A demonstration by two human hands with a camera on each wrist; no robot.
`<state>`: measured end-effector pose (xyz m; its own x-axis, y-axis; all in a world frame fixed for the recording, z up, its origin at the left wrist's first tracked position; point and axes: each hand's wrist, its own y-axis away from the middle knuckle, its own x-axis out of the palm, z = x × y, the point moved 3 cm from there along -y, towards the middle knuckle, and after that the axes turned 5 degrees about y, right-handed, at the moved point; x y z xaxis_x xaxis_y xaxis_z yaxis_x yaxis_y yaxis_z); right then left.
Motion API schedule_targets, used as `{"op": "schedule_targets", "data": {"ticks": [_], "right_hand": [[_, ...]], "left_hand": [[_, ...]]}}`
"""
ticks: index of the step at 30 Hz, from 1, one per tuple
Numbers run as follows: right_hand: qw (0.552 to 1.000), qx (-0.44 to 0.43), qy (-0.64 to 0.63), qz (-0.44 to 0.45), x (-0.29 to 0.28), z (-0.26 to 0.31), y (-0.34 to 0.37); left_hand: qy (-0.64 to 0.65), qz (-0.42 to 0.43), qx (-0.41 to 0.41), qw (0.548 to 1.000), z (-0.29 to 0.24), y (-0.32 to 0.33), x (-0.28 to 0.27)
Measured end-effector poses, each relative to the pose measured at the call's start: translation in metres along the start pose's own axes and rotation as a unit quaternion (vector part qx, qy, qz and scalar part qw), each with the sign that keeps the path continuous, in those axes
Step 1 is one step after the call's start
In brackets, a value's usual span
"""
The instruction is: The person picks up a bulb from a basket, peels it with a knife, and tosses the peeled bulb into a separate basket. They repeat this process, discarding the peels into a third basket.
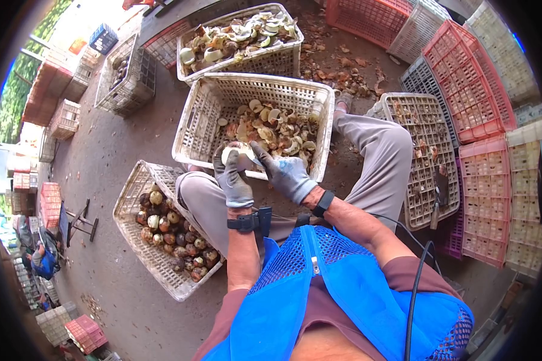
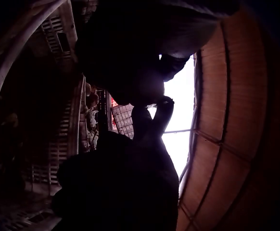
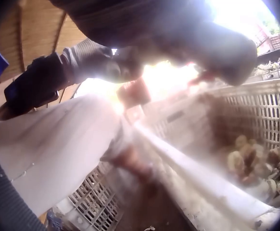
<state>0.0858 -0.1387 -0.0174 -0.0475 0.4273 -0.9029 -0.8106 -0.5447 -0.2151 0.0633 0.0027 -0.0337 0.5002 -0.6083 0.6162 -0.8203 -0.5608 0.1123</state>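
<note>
In the head view my gloved left hand (image 1: 233,182) holds up a round, pale onion (image 1: 239,157) with some brown skin on top. My gloved right hand (image 1: 288,175) meets it from the other side, its thumb reaching toward the onion. A thin, light, blade-like edge (image 1: 257,161) shows by the right fingertips; its handle is hidden in the hand. Both hands are over the near rim of a white crate (image 1: 193,114) with peeled layers (image 1: 271,129) inside. Both wrist views are mostly dark or glaring around the hands.
A tilted crate (image 1: 129,207) of whole brown-skinned onions (image 1: 165,228) stands by the left knee. Another crate (image 1: 271,60) of peelings is beyond. At the right, a bladed tool (image 1: 441,189) lies on an upturned crate (image 1: 415,114). Stacked crates (image 1: 470,84) line the right side.
</note>
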Motion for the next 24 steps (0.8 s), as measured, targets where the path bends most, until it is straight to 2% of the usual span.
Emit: {"op": "schedule_targets", "data": {"ticks": [4, 6, 12, 15, 18, 19, 22, 23, 24], "right_hand": [[0.992, 0.040, -0.084, 0.087, 0.000, 0.000, -0.007], [0.982, 0.075, -0.101, 0.139, -0.002, 0.001, -0.009], [0.935, 0.099, -0.330, 0.083, 0.027, -0.007, -0.003], [0.795, 0.228, -0.531, 0.186, 0.027, -0.006, -0.001], [0.678, 0.322, -0.619, 0.231, -0.002, -0.001, 0.001], [0.607, 0.320, -0.694, 0.218, 0.006, -0.002, 0.003], [0.665, 0.322, -0.645, 0.197, 0.021, -0.015, -0.007], [0.673, 0.326, -0.642, 0.171, 0.019, -0.021, -0.008], [0.644, 0.342, -0.675, 0.114, 0.034, -0.034, -0.012]], "left_hand": [[-0.028, 0.019, 0.026, 0.999, 0.001, -0.007, -0.007], [-0.057, 0.002, -0.002, 0.998, -0.002, -0.007, -0.008], [-0.095, 0.038, -0.043, 0.994, -0.005, -0.013, -0.019], [-0.103, 0.057, -0.061, 0.991, -0.014, -0.013, -0.011], [-0.107, 0.096, -0.090, 0.986, -0.022, -0.011, -0.001], [-0.089, 0.109, -0.091, 0.986, -0.024, -0.012, 0.001], [0.074, 0.065, -0.142, 0.985, -0.001, -0.020, -0.012], [0.120, 0.042, -0.133, 0.983, 0.007, -0.021, -0.015], [0.153, 0.059, -0.164, 0.973, 0.014, -0.022, -0.024]]}}
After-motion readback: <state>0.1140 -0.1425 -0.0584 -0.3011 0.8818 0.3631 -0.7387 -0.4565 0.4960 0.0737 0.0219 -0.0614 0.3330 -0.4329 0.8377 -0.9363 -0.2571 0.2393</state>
